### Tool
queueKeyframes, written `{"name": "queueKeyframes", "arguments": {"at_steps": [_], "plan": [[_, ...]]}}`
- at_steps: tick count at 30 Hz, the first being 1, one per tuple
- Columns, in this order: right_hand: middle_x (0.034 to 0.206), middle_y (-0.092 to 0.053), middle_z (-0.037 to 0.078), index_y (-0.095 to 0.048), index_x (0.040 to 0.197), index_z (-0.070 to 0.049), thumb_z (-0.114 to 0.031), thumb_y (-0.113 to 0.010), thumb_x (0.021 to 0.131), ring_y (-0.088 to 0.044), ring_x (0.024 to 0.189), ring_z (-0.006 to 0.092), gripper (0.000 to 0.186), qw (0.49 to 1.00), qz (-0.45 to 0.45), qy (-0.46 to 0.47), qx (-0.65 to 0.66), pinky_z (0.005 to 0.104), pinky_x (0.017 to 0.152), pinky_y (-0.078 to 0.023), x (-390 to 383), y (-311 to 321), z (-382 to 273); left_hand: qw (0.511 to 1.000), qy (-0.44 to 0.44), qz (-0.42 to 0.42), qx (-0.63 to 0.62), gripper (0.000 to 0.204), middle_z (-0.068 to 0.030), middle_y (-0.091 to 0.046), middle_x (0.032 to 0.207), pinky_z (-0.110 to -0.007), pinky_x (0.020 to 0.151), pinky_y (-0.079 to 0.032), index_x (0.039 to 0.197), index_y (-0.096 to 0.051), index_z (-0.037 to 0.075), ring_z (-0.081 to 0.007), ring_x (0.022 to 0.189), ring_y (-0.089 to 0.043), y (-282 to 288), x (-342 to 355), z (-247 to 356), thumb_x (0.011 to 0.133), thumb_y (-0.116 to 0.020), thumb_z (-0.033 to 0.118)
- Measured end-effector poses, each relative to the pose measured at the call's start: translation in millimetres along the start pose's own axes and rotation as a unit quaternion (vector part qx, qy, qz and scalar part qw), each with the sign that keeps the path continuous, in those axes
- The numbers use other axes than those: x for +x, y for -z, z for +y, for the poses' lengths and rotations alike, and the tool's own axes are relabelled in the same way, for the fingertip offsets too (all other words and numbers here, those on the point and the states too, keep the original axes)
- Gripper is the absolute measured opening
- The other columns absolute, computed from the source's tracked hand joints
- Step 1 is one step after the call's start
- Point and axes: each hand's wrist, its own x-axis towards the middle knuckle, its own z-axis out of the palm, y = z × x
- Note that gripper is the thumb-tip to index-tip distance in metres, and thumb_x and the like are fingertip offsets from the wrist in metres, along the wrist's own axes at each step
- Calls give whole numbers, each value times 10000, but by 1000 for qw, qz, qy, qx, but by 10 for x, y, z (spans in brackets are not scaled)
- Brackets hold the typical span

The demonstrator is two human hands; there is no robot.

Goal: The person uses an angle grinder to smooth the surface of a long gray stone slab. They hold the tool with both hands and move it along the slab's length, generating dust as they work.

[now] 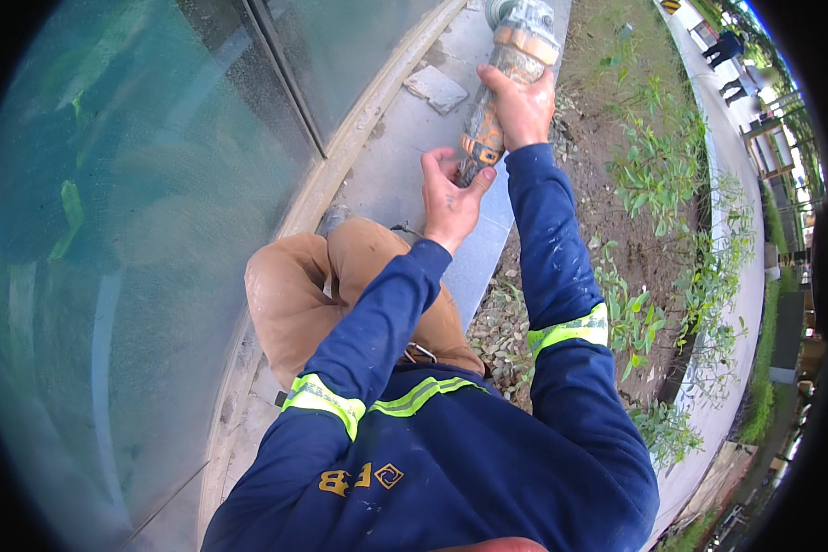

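A dusty orange and grey angle grinder (513, 72) slants across the top of the head view. Its head, with a round greenish-grey part, points away from me at the upper edge. My right hand (526, 109) is closed around the middle of its body, thumb on the left side. At the near, rear end of the tool, my left hand (451, 198) has its thumb and fingers curled round the tip. Left of the grinder, a loose broken piece of tile (435, 89) lies on the grey stone ledge (386, 175).
A large dusty glass pane (175, 212) rises along my left, with a pale sill (327, 175) at its foot. Soil with green plants (658, 175) and pebbles borders the ledge on the right. Beyond runs a pale walkway (736, 202), where people (727, 48) stand far off.
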Motion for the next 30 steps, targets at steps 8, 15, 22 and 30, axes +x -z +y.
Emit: {"name": "queueKeyframes", "arguments": {"at_steps": [8,15,22,30], "plan": [[1087,-697,151,-563,1228,58,-202,-877,718,-690,930,232,653,970,-12,-177,-164,371,843,-556,-739,993,1256,964,242,-8,109,603,-132,-672,875,-356,719,-520,998,-577,-46,-195,767,-617,-322,-1309,-466,782,-917,404],[1164,-695,230,-561,1233,58,-292,-891,683,-694,1061,316,731,951,14,-260,-168,418,951,-529,-918,1256,1993,954,237,-40,180,545,-178,-686,758,-390,659,-529,920,-608,-44,-256,676,-653,-394,-1530,-913,792,-894,402],[1147,-685,158,-538,1275,68,-138,-859,739,-689,976,239,657,935,-10,-312,-171,382,854,-559,-933,1357,2311,914,301,-180,203,607,-225,-712,953,-416,793,-552,1158,-539,-49,-315,872,-715,-335,-1438,-1018,849,-847,373],[1182,-677,186,-524,1281,57,-176,-873,717,-682,1021,279,703,934,-9,-352,-64,395,914,-546,-1081,1298,2333,942,208,-198,172,465,-196,-699,1177,-385,900,-570,1254,-558,-30,-247,1051,-708,548,-192,-1370,918,-768,213]]}}
